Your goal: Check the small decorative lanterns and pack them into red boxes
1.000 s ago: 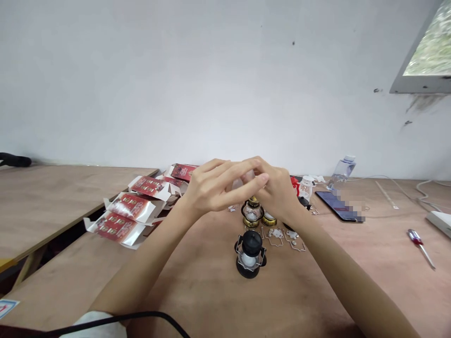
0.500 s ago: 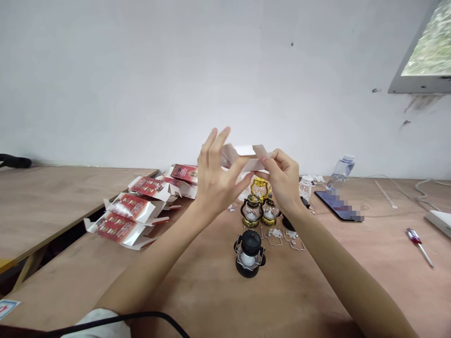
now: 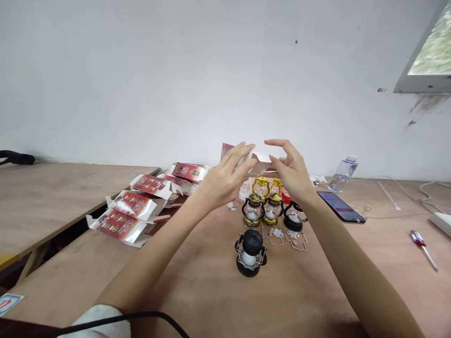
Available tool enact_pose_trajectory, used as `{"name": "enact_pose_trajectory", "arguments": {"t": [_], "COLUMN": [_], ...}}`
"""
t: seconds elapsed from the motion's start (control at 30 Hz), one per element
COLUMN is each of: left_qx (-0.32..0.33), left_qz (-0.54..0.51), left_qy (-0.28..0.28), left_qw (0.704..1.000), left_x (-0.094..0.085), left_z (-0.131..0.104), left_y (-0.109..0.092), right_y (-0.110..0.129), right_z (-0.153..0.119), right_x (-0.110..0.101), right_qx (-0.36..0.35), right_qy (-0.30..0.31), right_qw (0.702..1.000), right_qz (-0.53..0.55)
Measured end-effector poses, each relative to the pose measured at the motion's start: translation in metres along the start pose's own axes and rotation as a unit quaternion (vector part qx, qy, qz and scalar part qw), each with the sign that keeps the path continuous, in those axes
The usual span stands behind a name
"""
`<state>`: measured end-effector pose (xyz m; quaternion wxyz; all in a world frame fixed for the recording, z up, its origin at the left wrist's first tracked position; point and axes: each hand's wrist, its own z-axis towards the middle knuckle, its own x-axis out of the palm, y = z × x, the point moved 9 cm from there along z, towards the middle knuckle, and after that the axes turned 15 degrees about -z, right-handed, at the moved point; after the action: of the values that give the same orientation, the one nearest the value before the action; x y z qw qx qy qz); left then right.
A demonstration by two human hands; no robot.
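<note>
Up off the table I hold a small cardboard box [image 3: 261, 157] with white flaps folded partly out at the end facing me; a bit of its red printed side shows at the left. My left hand [image 3: 225, 179] grips it from the left, and my right hand [image 3: 294, 171] pinches a flap at the right between thumb and fingers. Beneath my hands a black mini lantern [image 3: 251, 251] with a wire handle stands upright. Behind it are two bronze-and-black lanterns [image 3: 252, 211], gold ones [image 3: 260, 187] and a black lantern base with clear globe [image 3: 294, 217].
Several red printed boxes [image 3: 132, 205] with flaps up lie in a row at the left. Wire handles and small parts [image 3: 276, 234] lie behind the black lantern. Rightward are a phone [image 3: 340, 206], a water bottle [image 3: 343, 173], a screwdriver [image 3: 423, 249] and cables [image 3: 424, 193].
The box has turned in my hands, so its red side now shows. My left hand has shifted right and lower, its fingers bending over the box. My right fingers have lifted and spread around the flap.
</note>
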<state>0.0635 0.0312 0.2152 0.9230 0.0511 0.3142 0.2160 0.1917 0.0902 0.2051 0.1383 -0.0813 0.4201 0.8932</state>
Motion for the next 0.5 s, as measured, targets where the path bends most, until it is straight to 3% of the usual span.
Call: {"name": "enact_pose_trajectory", "arguments": {"t": [0.13, 0.3, 0.5], "left_qx": [-0.021, -0.045, -0.006], "left_qz": [-0.032, 0.026, 0.05], "left_qy": [-0.033, -0.085, -0.127], "left_qw": [0.999, 0.995, 0.991], "left_x": [-0.012, -0.021, -0.022], "left_z": [0.001, -0.001, -0.005], "left_y": [0.003, 0.008, 0.005], "right_y": [0.007, 0.011, 0.022], "right_z": [-0.004, -0.008, -0.014], "right_x": [0.009, 0.018, 0.023], "right_qx": [-0.014, -0.026, -0.033], "right_qy": [0.035, 0.066, 0.078], "right_qw": [0.999, 0.996, 0.995], "right_qz": [-0.017, -0.052, -0.051]}}
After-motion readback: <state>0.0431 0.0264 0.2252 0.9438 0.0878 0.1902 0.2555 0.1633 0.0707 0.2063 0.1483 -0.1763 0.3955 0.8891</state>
